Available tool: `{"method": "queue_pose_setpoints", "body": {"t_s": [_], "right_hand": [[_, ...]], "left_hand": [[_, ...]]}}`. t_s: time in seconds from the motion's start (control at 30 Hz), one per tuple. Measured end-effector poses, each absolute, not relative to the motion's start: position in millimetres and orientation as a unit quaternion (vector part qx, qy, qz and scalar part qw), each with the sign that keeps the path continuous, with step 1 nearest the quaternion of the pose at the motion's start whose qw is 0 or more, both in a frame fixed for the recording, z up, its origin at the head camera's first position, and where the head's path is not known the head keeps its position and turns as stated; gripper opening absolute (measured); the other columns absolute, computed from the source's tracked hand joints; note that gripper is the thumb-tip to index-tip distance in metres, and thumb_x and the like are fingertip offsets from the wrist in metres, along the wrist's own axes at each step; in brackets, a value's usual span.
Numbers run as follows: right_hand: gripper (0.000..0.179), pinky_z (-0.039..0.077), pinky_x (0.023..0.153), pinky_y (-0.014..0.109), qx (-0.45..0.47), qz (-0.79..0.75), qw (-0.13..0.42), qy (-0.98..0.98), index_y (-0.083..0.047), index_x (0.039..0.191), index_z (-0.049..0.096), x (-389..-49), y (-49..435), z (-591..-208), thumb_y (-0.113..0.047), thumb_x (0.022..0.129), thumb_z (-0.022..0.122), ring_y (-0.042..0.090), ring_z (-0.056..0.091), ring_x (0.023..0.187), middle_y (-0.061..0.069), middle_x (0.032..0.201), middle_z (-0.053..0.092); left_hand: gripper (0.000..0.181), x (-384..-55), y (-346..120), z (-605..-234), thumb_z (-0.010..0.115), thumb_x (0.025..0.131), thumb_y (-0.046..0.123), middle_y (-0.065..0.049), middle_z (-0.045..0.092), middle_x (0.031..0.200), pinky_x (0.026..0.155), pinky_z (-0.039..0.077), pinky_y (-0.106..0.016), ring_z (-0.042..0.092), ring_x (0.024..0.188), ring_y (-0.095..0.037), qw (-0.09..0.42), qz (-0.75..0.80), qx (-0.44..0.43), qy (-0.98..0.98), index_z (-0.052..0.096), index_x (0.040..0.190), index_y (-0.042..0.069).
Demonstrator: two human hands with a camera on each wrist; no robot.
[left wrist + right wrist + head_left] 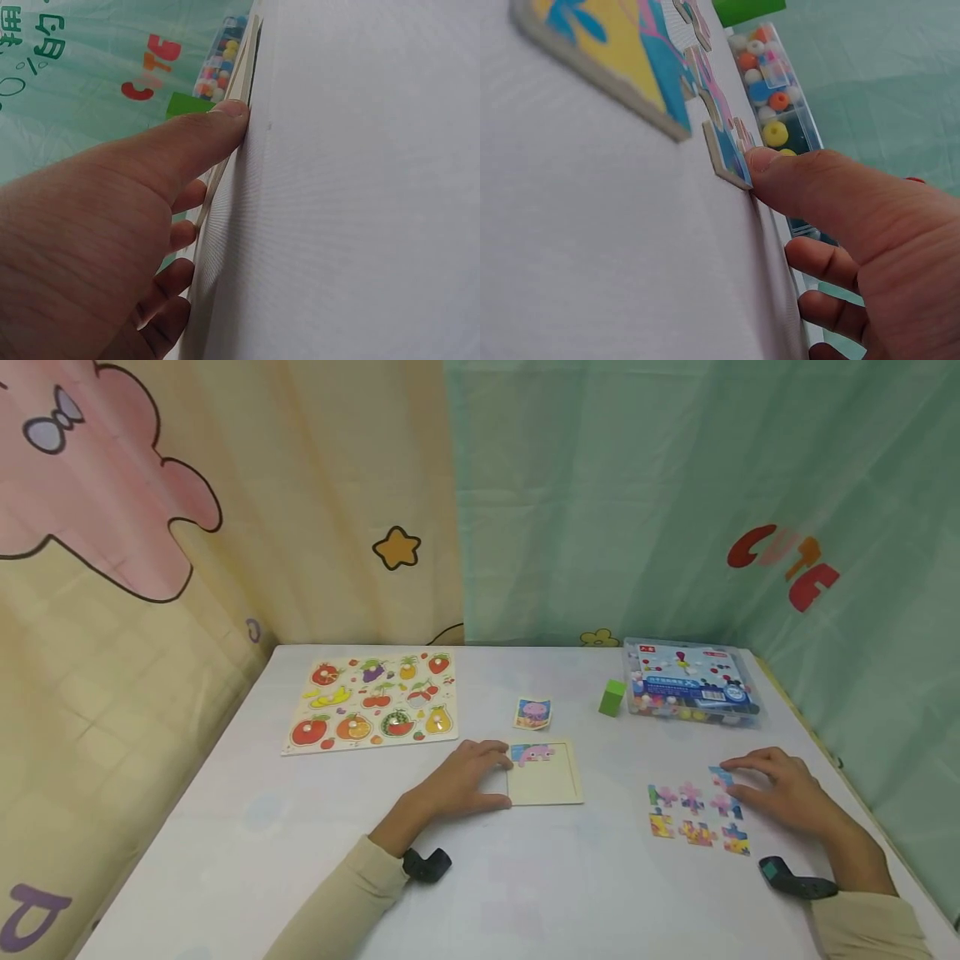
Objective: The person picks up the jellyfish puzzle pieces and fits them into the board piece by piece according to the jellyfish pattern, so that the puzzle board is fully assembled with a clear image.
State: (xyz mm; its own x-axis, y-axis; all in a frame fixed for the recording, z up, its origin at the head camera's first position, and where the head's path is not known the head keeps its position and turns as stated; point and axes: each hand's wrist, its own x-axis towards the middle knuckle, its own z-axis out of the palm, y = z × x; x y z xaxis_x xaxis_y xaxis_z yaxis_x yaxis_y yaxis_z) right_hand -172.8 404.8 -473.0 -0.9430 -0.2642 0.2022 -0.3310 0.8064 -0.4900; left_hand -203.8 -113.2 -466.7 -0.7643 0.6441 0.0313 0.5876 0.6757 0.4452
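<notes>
A small square puzzle tray (pixel 546 781) lies mid-table, with joined pink-and-blue pieces (pixel 531 753) in its upper left corner. My left hand (pixel 467 781) holds the tray's left edge, fingers near the far corner and thumb near the close one. Farther right, several loose jigsaw pieces (pixel 697 833) lie in rows. My right hand (pixel 783 793) pinches the blue-and-pink puzzle piece (pixel 720 776) at the far right of that group between thumb and index finger. In the right wrist view the thumb (pixel 780 169) shows beside the pieces, while the index fingertip is hidden.
A fruit peg board (pixel 375 702) lies at the back left. Behind the tray sits a small picture card (pixel 533 713), with a green block (pixel 612 697) to its right. A clear plastic box (pixel 690 681) of colored beads stands at the back right, near the curtain.
</notes>
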Motion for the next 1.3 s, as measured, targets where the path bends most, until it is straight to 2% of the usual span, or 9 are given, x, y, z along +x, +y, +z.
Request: {"method": "queue_pose_setpoints", "body": {"t_s": [0.3, 0.6, 0.77, 1.07, 1.3], "right_hand": [[0.031, 0.032, 0.077, 0.049, 0.132, 0.272, 0.047, -0.952, -0.003, 0.116, 0.071, -172, 405, -474, -0.012, 0.087, 0.08, 0.044, 0.043, 0.104, 0.023, 0.119, 0.053], [0.026, 0.034, 0.076, 0.043, 0.176, 0.246, 0.12, -0.945, -0.005, 0.101, 0.073, -176, 402, -473, 0.002, 0.078, 0.081, 0.037, 0.051, 0.095, 0.017, 0.104, 0.06], [0.024, 0.041, 0.076, 0.05, 0.172, 0.221, 0.099, -0.955, -0.004, 0.101, 0.073, -177, 397, -469, -0.003, 0.079, 0.081, 0.044, 0.056, 0.095, 0.02, 0.105, 0.062], [0.028, 0.043, 0.082, 0.062, 0.14, 0.207, 0.043, -0.967, 0.0, 0.106, 0.072, -176, 392, -464, -0.012, 0.083, 0.081, 0.048, 0.055, 0.1, 0.025, 0.109, 0.061], [0.022, 0.045, 0.083, 0.06, 0.145, 0.196, 0.055, -0.968, 0.0, 0.102, 0.071, -177, 387, -461, -0.011, 0.084, 0.078, 0.043, 0.058, 0.099, 0.02, 0.105, 0.063]], "left_hand": [[0.053, -203, -114, -465, 0.076, 0.089, 0.046, 0.0, 0.045, 0.153, 0.111, 0.035, -0.037, 0.041, 0.133, -0.02, 0.066, 0.225, 0.335, 0.913, 0.063, 0.132, 0.019], [0.053, -203, -114, -466, 0.076, 0.089, 0.047, 0.001, 0.045, 0.153, 0.112, 0.034, -0.037, 0.04, 0.133, -0.019, 0.064, 0.226, 0.334, 0.913, 0.062, 0.133, 0.019], [0.053, -204, -114, -468, 0.076, 0.089, 0.046, 0.0, 0.046, 0.152, 0.111, 0.034, -0.038, 0.041, 0.133, -0.02, 0.063, 0.228, 0.334, 0.912, 0.063, 0.132, 0.019], [0.053, -202, -114, -469, 0.077, 0.089, 0.045, -0.001, 0.047, 0.152, 0.111, 0.035, -0.037, 0.042, 0.132, -0.021, 0.065, 0.226, 0.335, 0.912, 0.063, 0.132, 0.018], [0.053, -203, -114, -466, 0.077, 0.089, 0.045, -0.001, 0.046, 0.152, 0.112, 0.034, -0.038, 0.041, 0.134, -0.022, 0.064, 0.227, 0.334, 0.913, 0.063, 0.132, 0.018]]}}
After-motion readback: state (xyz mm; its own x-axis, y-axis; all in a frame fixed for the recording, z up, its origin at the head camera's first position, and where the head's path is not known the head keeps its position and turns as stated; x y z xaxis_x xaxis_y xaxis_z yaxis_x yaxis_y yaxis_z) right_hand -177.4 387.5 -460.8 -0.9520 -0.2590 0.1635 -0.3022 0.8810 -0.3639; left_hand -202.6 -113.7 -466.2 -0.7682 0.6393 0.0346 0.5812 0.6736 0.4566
